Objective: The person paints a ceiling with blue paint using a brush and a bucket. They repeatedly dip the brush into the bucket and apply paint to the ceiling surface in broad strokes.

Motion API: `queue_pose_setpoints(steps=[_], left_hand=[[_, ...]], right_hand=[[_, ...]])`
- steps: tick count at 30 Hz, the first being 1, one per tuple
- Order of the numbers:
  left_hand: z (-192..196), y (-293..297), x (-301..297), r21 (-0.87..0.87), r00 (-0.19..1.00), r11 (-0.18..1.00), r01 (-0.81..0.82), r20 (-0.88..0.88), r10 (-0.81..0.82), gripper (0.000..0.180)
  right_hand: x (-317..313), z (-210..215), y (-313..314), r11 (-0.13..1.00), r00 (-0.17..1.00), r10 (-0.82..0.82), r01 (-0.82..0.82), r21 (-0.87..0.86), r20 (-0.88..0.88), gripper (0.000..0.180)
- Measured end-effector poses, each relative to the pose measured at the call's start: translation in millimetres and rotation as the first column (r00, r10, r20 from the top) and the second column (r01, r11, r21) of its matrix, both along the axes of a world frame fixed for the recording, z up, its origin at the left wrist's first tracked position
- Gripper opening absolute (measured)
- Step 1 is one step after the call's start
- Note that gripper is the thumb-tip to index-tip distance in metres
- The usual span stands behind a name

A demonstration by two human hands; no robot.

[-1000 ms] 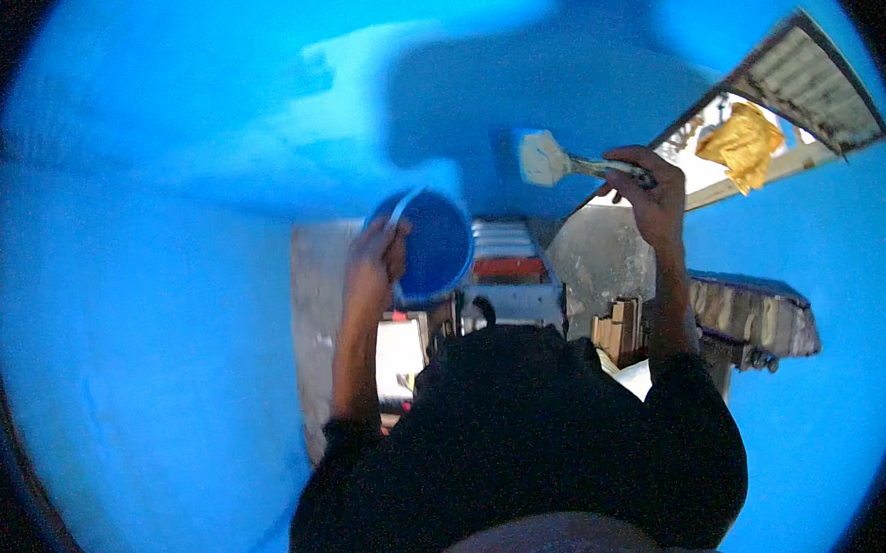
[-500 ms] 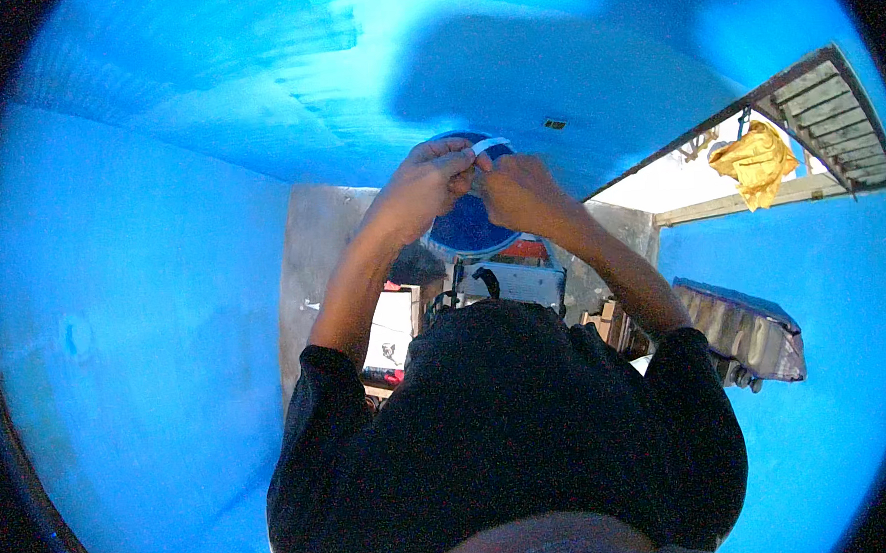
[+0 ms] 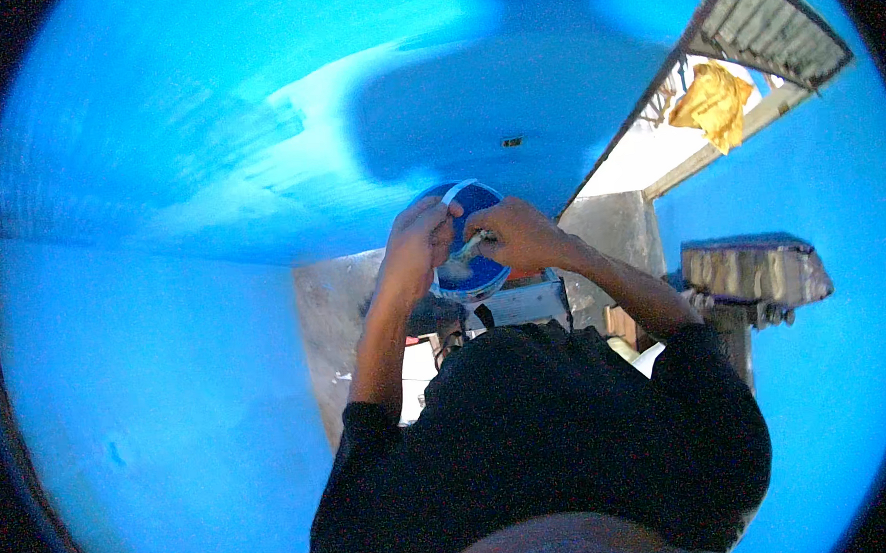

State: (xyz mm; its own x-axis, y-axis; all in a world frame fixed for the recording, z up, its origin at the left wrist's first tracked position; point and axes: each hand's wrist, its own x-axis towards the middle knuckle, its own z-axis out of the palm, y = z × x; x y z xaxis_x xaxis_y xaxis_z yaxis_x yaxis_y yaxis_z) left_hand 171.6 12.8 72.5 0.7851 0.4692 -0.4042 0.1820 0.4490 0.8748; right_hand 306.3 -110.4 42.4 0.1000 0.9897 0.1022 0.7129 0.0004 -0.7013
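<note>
Blue paint covers the walls (image 3: 140, 413) and the ceiling (image 3: 255, 136) all round, with a darker patch (image 3: 475, 115) on the ceiling just above the hands.

At the middle of the view sits a small blue paint pot (image 3: 470, 247) with a pale rim, held up in front of the person's chest. The left hand (image 3: 419, 240) is clenched around the pot's left side, fingers curled over the rim. The right hand (image 3: 517, 235) grips the handle of a paintbrush (image 3: 465, 251), whose pale bristle end is down inside the pot, lying across the blue paint. The two hands are just beside each other, with the pot between them.

Both forearms are bare and rise from the black sleeves (image 3: 562, 440) of the person's top, which fills the lower middle of the view.

Below the pot, past the hands, a grey concrete floor (image 3: 325, 313) shows, with a grey box-like thing (image 3: 524, 297) right under the pot; what it is cannot be told.

To the right stands a rough grey block on a post (image 3: 749, 275), set against the blue wall. Up at the top right is a bright opening with a barred grille (image 3: 770, 19), and a yellow cloth (image 3: 711, 102) hangs beside it.
</note>
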Motion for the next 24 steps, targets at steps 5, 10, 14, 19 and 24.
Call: queue_pose_setpoints(steps=[5, 10, 14, 19, 24], left_hand=[[5, -8, -6, 0.008, 1.000, 1.000, -0.012, 0.006, 0.012, 0.017], [2, -5, -18, 0.005, 0.999, 0.999, -0.037, 0.021, 0.037, 0.015], [-1, -6, -18, -0.044, 0.994, 0.996, -0.076, 0.080, 0.080, 0.015], [-8, -2, -11, 0.217, 0.995, 0.975, -0.049, 0.093, 0.030, 0.015], [-4, 0, -7, -0.007, 0.985, 0.993, -0.115, 0.126, 0.115, 0.014]], right_hand=[[5, -14, -2, 0.994, 0.977, -0.081, 0.094, -0.053, 0.197, 0.029], [1, -9, -15, 0.982, 0.891, -0.184, 0.150, 0.113, 0.416, 0.029], [3, -6, -27, 0.959, 0.896, -0.272, 0.224, 0.171, 0.351, 0.025], [2, 17, -27, 0.959, 0.945, -0.267, 0.279, -0.040, 0.188, 0.014], [-9, -6, -10, 0.983, 0.979, -0.167, 0.174, 0.053, -0.117, 0.011]])
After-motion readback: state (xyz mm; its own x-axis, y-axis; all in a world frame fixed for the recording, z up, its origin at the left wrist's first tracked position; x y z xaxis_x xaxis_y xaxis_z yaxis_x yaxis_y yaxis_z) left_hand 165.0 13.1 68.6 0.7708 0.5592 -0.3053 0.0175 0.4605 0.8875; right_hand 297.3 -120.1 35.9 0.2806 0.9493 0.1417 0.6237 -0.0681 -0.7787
